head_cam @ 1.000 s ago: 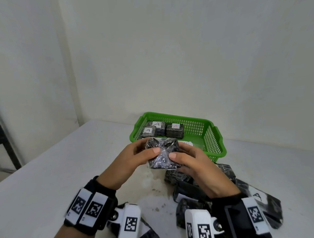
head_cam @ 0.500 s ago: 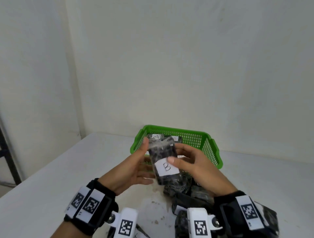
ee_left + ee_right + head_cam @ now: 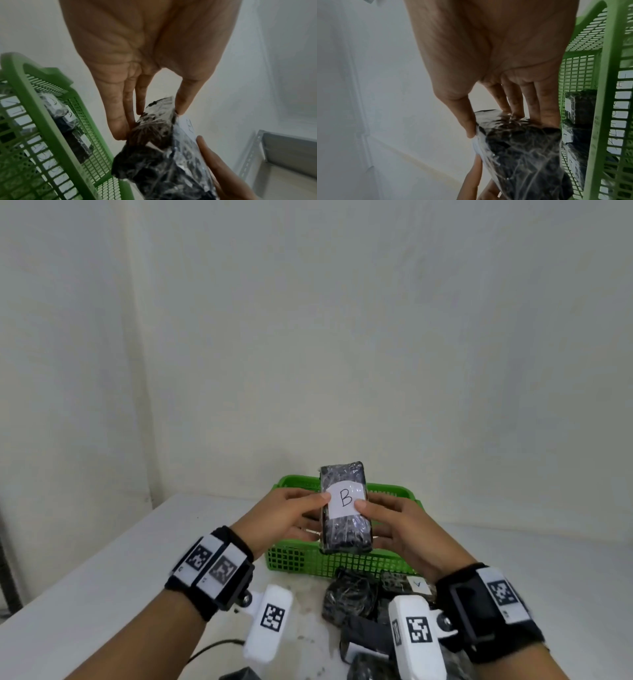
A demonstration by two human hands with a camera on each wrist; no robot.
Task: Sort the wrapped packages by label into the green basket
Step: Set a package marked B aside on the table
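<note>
A dark package wrapped in clear film [image 3: 345,529] stands upright in the air above the green basket [image 3: 294,561], its white label marked B [image 3: 346,498] facing me. My left hand [image 3: 291,517] pinches its left side, thumb on the label's edge and fingers behind. My right hand [image 3: 387,522] pinches the right side the same way. The left wrist view shows the package [image 3: 164,159] between thumb and fingers [image 3: 120,121]. In the right wrist view the package [image 3: 522,148] sits under the fingers [image 3: 546,108]. Labelled packages [image 3: 68,121] lie inside the basket.
Several more dark wrapped packages [image 3: 352,597] lie piled on the white table [image 3: 102,577] in front of the basket, one showing a label A [image 3: 418,584]. A white wall stands close behind the basket. A metal shelf frame [image 3: 257,148] shows in the left wrist view.
Both hands turned the package over and lifted it upright, bringing its B label to face me. The left hand moved from beside it to pinching its left edge.
</note>
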